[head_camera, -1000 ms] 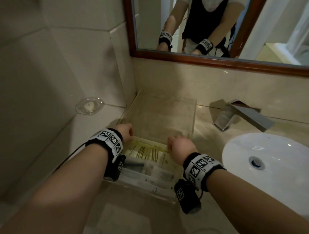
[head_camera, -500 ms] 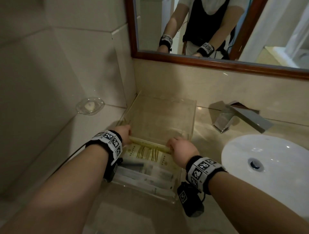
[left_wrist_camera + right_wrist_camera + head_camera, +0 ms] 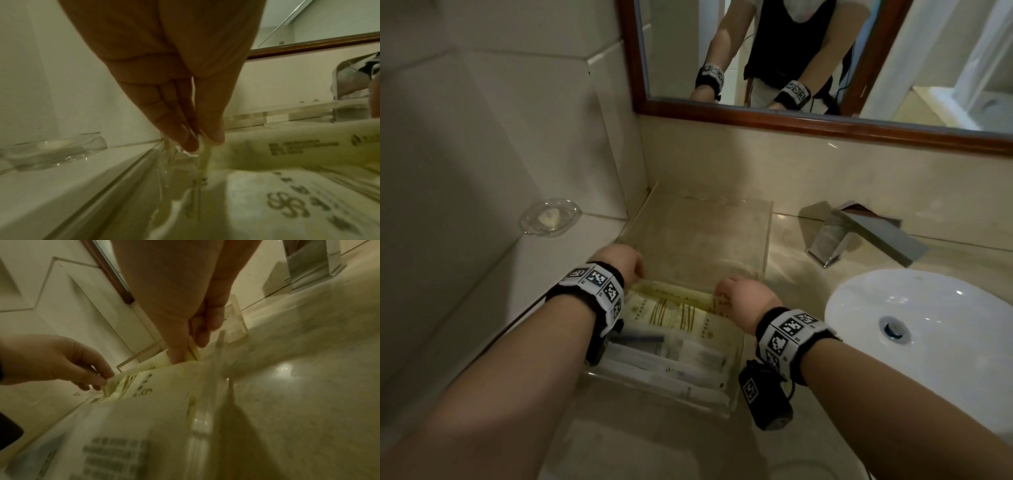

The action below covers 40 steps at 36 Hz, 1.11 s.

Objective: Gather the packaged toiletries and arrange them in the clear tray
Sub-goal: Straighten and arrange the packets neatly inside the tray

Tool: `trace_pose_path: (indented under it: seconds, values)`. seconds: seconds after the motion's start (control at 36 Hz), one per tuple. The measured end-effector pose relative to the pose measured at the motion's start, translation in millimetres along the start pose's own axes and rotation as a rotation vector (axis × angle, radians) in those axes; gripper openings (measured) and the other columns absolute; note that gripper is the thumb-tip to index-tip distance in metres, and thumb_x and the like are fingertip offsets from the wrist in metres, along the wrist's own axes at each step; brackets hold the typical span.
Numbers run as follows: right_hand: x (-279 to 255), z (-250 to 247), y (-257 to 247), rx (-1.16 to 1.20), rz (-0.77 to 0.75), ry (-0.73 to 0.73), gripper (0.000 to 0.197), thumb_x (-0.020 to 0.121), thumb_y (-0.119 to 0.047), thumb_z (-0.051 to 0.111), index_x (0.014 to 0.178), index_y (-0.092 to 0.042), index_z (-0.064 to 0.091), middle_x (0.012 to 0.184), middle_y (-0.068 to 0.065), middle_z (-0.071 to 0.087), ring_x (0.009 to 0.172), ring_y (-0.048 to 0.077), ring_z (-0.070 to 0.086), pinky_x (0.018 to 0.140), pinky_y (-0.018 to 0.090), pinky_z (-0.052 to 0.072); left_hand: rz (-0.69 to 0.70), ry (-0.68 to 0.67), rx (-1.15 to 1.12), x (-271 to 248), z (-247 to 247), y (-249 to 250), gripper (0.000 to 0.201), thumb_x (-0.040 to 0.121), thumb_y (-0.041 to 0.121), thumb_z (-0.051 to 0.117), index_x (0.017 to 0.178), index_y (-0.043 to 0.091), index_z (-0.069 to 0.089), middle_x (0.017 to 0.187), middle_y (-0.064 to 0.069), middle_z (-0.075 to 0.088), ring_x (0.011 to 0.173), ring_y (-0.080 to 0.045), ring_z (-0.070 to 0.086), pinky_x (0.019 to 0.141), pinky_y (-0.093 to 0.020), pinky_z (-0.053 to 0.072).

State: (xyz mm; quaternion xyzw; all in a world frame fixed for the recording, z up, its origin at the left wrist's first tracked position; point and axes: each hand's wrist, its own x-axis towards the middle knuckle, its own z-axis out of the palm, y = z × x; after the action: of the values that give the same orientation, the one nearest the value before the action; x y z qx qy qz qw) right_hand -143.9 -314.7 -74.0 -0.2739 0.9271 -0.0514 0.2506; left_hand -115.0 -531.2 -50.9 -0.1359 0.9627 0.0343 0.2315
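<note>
A clear tray (image 3: pixel 766 240) sits in the counter's corner, its far half bare. Its near half holds several packaged toiletries: a cream packet with gold lines (image 3: pixel 671 315), a dark item (image 3: pixel 640 339) and white packets (image 3: pixel 681 373). Across the tray's middle lies a long yellowish packet (image 3: pixel 674 291), held at both ends. My left hand (image 3: pixel 619 263) pinches its left end by the tray's left wall, fingertips (image 3: pixel 191 142) pressed together on it. My right hand (image 3: pixel 739 298) pinches the right end between thumb and finger (image 3: pixel 201 337).
A glass soap dish (image 3: pixel 550 216) sits on the ledge to the left. A chrome faucet (image 3: pixel 859 236) and white basin (image 3: pixel 928 325) lie to the right. Tiled walls close in at left and back, under a framed mirror (image 3: pixel 791 116).
Both hands have drawn the long yellowish packet slightly nearer, down against the cream packet in the tray. The grip on both ends is the same.
</note>
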Motion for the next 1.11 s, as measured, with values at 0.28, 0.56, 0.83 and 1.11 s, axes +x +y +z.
trace_pose_path:
  seconds: [0.28, 0.56, 0.83, 1.11]
  values:
    - [-0.2, 8.5, -1.3, 0.024, 0.011, 0.116, 0.026, 0.093, -0.014, 0.042, 0.113, -0.014, 0.058, 0.117, 0.010, 0.060, 0.104, 0.030, 0.059, 0.085, 0.034, 0.049, -0.079, 0.024, -0.023, 2.3, 8.9, -1.1, 0.021, 0.087, 0.016, 0.055, 0.102, 0.028, 0.066, 0.119, -0.002, 0.062, 0.109, -0.023, 0.059, 0.095, -0.036, 0.051]
    - [-17.2, 8.1, 14.7, 0.103, -0.100, 0.254, 0.028, 0.090, -0.031, 0.054, 0.116, -0.021, 0.055, 0.116, 0.002, 0.057, 0.103, 0.025, 0.059, 0.083, 0.032, 0.047, 0.023, 0.160, -0.163, -17.9, 6.6, 27.5, 0.025, 0.090, 0.019, 0.053, 0.114, 0.016, 0.057, 0.120, -0.005, 0.060, 0.108, -0.023, 0.057, 0.092, -0.032, 0.047]
    - [-36.6, 13.4, 17.7, -0.145, -0.079, 0.111, 0.034, 0.094, -0.037, 0.048, 0.122, -0.022, 0.060, 0.123, 0.002, 0.062, 0.122, 0.021, 0.050, 0.100, 0.027, 0.037, 0.022, -0.139, 0.012, -37.9, 30.7, 82.8, 0.032, 0.091, 0.020, 0.053, 0.121, 0.013, 0.061, 0.121, -0.008, 0.064, 0.103, -0.023, 0.062, 0.088, -0.030, 0.050]
    - [-25.0, 28.5, 2.5, -0.208, -0.010, 0.098, 0.034, 0.094, -0.029, 0.044, 0.125, -0.021, 0.057, 0.125, 0.004, 0.060, 0.122, 0.024, 0.045, 0.099, 0.034, 0.037, -0.079, -0.111, 0.094, -25.7, 44.7, 81.7, 0.034, 0.086, 0.022, 0.056, 0.119, 0.013, 0.060, 0.122, -0.009, 0.062, 0.112, -0.026, 0.061, 0.092, -0.034, 0.050]
